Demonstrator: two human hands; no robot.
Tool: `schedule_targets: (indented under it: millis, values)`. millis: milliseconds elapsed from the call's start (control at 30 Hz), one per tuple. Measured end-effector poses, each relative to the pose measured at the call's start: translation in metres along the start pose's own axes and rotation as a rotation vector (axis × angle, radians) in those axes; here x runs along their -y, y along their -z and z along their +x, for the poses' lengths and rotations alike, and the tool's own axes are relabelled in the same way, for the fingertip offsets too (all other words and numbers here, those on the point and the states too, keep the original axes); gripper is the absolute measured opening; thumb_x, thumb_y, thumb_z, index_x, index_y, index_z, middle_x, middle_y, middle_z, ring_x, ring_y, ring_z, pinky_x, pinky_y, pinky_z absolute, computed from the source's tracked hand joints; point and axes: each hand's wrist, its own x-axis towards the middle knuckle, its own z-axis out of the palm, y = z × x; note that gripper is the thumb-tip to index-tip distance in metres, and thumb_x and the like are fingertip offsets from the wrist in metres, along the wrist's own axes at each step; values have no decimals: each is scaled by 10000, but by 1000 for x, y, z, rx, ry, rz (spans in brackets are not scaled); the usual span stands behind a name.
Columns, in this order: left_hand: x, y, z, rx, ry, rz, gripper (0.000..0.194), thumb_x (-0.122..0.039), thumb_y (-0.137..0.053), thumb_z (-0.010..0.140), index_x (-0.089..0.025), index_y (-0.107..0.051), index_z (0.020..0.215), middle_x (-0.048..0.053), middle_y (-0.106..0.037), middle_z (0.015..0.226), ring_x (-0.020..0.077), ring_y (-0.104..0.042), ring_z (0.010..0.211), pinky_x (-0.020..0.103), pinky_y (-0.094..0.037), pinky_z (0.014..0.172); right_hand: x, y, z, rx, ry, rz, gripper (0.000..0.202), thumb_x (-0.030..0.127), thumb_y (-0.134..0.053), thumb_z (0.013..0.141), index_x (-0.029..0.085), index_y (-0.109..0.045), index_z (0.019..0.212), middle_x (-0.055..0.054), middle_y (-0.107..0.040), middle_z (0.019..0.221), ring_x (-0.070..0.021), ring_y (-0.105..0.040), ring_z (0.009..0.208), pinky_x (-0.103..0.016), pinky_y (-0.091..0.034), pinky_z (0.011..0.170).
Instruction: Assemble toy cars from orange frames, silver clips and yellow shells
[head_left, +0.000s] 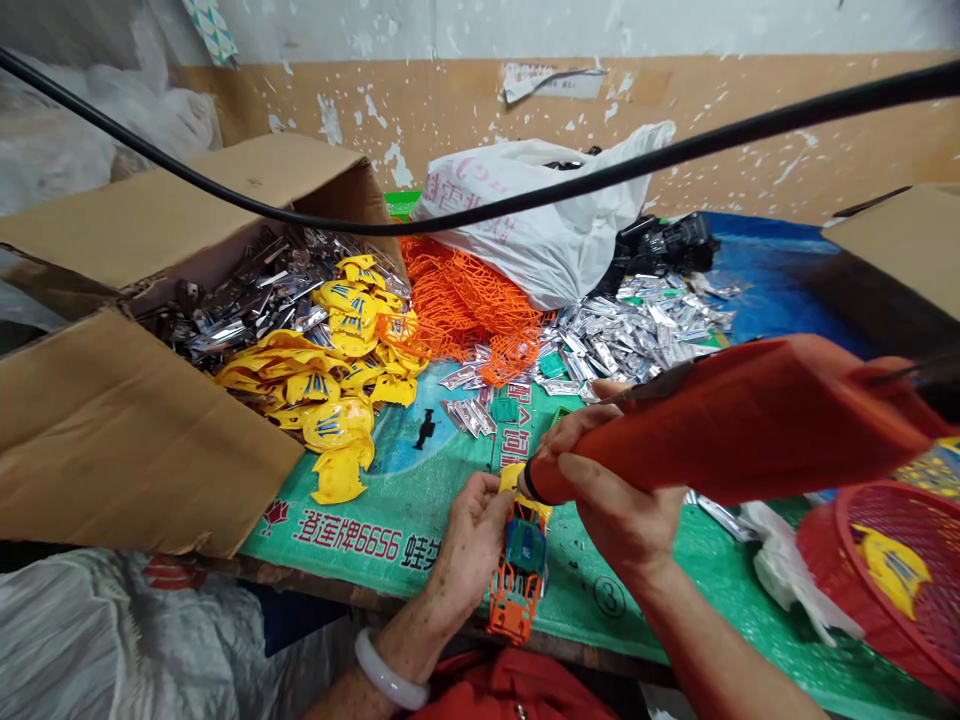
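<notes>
My left hand [472, 540] is closed on a small toy car [523, 545] with a yellow front, a green middle and an orange frame, near the table's front edge. Wrapped round a red-covered power screwdriver [735, 425] is my right hand [630, 515]. The tool lies slanted, its tip end at the car's yellow part; the exact contact point is hidden. Just beyond the hands lie thin silvery parts [471, 416] and a small green piece [505, 409].
Yellow shells [337, 420] spill from a cardboard box [142, 440] on the left. Orange frames [465, 300], a white bag [540, 220] and a heap of silvery parts [630, 325] lie behind. A red basket [832, 560] stands right. A black cable [465, 215] crosses overhead.
</notes>
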Motion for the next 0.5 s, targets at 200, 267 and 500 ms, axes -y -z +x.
schedule_targets:
  millis: [200, 267, 500]
  values:
    - [3, 5, 0, 53, -32, -13, 210, -334, -655, 747, -166, -549, 817, -52, -578, 607, 88, -496, 507, 197, -376, 493, 12, 2, 4, -19, -48, 163, 418, 215, -708, 639, 251, -570, 1032, 38, -602, 711, -158, -592, 625, -379, -516, 654]
    - [1, 8, -1, 85, -13, -71, 209, -310, -654, 742, -157, -575, 861, -35, -620, 637, 103, -540, 532, 214, -422, 529, 23, 5, 9, -53, -34, 201, 411, 167, -702, 625, 255, -581, 1008, 42, -616, 700, -153, -590, 603, -370, -508, 648]
    - [-7, 18, -11, 116, 86, -329, 213, -235, -725, 647, -137, -629, 810, 9, -694, 659, 126, -610, 553, 234, -478, 562, 45, 22, 24, -305, 62, 95, 314, 175, -769, 531, 211, -623, 806, 30, -610, 651, -152, -566, 546, -323, -474, 547]
